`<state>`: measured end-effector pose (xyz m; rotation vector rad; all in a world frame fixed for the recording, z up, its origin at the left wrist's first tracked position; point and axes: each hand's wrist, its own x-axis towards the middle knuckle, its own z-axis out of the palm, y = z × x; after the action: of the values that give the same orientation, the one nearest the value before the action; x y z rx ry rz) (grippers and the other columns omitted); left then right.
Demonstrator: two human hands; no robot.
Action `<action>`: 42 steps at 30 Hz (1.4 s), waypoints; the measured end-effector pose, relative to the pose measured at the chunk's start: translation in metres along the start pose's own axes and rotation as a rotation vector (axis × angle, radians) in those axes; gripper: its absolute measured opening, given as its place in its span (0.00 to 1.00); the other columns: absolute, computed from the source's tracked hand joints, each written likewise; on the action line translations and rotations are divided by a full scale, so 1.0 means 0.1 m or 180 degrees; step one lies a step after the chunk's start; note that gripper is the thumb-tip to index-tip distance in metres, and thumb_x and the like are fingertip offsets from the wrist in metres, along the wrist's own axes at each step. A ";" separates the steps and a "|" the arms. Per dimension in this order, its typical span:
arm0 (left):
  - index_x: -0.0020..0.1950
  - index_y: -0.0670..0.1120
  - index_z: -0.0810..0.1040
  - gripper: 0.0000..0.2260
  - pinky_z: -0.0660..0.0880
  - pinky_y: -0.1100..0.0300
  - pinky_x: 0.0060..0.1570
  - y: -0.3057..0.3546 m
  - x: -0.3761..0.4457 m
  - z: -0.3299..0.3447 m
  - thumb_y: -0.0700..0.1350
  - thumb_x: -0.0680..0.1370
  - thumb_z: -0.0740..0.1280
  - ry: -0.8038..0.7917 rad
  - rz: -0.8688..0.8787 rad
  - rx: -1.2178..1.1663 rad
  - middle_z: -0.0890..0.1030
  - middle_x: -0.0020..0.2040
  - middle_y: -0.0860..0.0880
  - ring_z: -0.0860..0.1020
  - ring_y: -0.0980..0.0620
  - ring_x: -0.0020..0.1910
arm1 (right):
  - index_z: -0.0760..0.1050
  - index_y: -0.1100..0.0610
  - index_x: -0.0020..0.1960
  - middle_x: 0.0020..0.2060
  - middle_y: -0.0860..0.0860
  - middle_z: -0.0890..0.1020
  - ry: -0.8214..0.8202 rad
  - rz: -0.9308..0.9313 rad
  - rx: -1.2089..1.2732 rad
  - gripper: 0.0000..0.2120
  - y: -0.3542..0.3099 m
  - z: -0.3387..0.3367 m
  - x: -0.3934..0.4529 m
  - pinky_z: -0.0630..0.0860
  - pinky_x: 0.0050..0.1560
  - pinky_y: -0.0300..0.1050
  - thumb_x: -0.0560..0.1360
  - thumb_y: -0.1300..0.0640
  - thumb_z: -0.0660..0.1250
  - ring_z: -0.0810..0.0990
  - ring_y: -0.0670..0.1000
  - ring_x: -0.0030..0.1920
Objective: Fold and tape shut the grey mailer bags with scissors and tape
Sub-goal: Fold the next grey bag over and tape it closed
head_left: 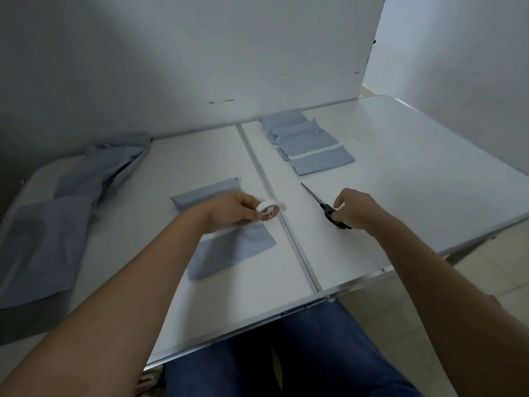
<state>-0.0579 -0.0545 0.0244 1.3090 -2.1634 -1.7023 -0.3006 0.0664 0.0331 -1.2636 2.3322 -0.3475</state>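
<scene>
A folded grey mailer bag (229,253) lies on the white table (400,167) in front of me, partly under my left forearm. My left hand (232,210) holds a white tape roll (270,210) just above the bag's far right side. To the right of the table's centre seam lie black-handled scissors (323,206), blades pointing away to the left. My right hand (353,209) has its fingers closed over the scissors' handles on the table.
A stack of folded grey mailer bags (306,141) sits at the back, right of the seam. Loose unfolded grey bags (57,224) spread over the table's left side. A white wall stands behind. My legs in blue jeans (286,353) show below the near edge.
</scene>
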 end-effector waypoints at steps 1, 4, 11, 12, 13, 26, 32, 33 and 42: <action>0.56 0.40 0.81 0.09 0.73 0.62 0.51 -0.02 0.00 0.01 0.35 0.76 0.68 0.0050 -0.0005 -0.0108 0.80 0.48 0.45 0.75 0.52 0.46 | 0.75 0.63 0.58 0.51 0.58 0.81 -0.0041 -0.0024 0.0288 0.14 0.00 0.00 -0.04 0.75 0.45 0.46 0.74 0.59 0.66 0.82 0.55 0.45; 0.55 0.39 0.81 0.08 0.71 0.60 0.46 -0.08 -0.01 0.03 0.35 0.76 0.69 0.0173 -0.0016 -0.0453 0.78 0.45 0.42 0.72 0.50 0.43 | 0.72 0.57 0.60 0.50 0.55 0.81 -0.0369 0.0036 0.1208 0.14 -0.02 0.00 -0.16 0.72 0.35 0.37 0.75 0.62 0.67 0.81 0.47 0.36; 0.55 0.40 0.79 0.09 0.74 0.68 0.39 -0.09 -0.02 0.10 0.38 0.76 0.69 0.0318 -0.0040 -0.1278 0.80 0.40 0.48 0.76 0.57 0.35 | 0.83 0.56 0.49 0.40 0.53 0.84 -0.1204 -0.0167 0.1470 0.05 0.02 0.25 -0.42 0.77 0.43 0.40 0.76 0.57 0.70 0.80 0.47 0.37; 0.55 0.41 0.79 0.08 0.75 0.69 0.37 -0.09 -0.02 0.10 0.38 0.76 0.69 0.0322 -0.0046 -0.1353 0.80 0.39 0.48 0.77 0.58 0.33 | 0.83 0.55 0.48 0.39 0.52 0.83 -0.1225 -0.0188 0.1464 0.06 0.03 0.27 -0.45 0.76 0.42 0.40 0.75 0.54 0.71 0.79 0.47 0.36; 0.53 0.42 0.80 0.06 0.76 0.69 0.37 -0.09 -0.02 0.10 0.38 0.76 0.69 0.0331 -0.0067 -0.1416 0.81 0.39 0.48 0.77 0.59 0.33 | 0.83 0.55 0.48 0.38 0.52 0.82 -0.1217 -0.0205 0.1427 0.08 0.03 0.29 -0.48 0.75 0.41 0.40 0.73 0.50 0.72 0.77 0.47 0.36; 0.56 0.42 0.81 0.09 0.69 0.70 0.23 0.05 -0.06 0.15 0.38 0.76 0.70 0.0440 -0.0227 -0.1414 0.80 0.37 0.47 0.74 0.60 0.25 | 0.78 0.53 0.49 0.33 0.49 0.81 -0.0891 -0.0696 0.0483 0.17 -0.18 0.31 -0.66 0.70 0.37 0.39 0.70 0.40 0.72 0.78 0.46 0.34; 0.54 0.41 0.82 0.07 0.67 0.70 0.23 0.03 -0.04 0.16 0.38 0.76 0.70 0.0440 -0.0236 -0.1368 0.79 0.33 0.49 0.71 0.59 0.24 | 0.77 0.53 0.48 0.35 0.48 0.82 -0.0725 -0.0628 0.0521 0.17 -0.26 0.48 -0.61 0.74 0.38 0.39 0.70 0.40 0.72 0.79 0.45 0.35; 0.54 0.41 0.82 0.08 0.68 0.70 0.25 0.02 -0.03 0.15 0.38 0.75 0.71 0.0446 -0.0237 -0.1354 0.79 0.35 0.48 0.72 0.59 0.26 | 0.77 0.53 0.48 0.36 0.49 0.82 -0.0716 -0.0621 0.0550 0.18 -0.27 0.51 -0.60 0.77 0.41 0.40 0.70 0.40 0.72 0.80 0.46 0.36; 0.52 0.47 0.85 0.09 0.71 0.68 0.32 -0.05 0.08 0.14 0.41 0.72 0.75 0.0489 -0.0349 -0.1154 0.80 0.43 0.48 0.73 0.57 0.36 | 0.78 0.53 0.48 0.34 0.48 0.81 -0.0675 -0.0587 0.0763 0.17 -0.30 0.58 -0.59 0.71 0.31 0.35 0.70 0.41 0.72 0.79 0.43 0.31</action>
<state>-0.0677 -0.0495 0.0117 1.4184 -1.6316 -1.8526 -0.2215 0.0991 0.0126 -1.3284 1.9394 -0.5106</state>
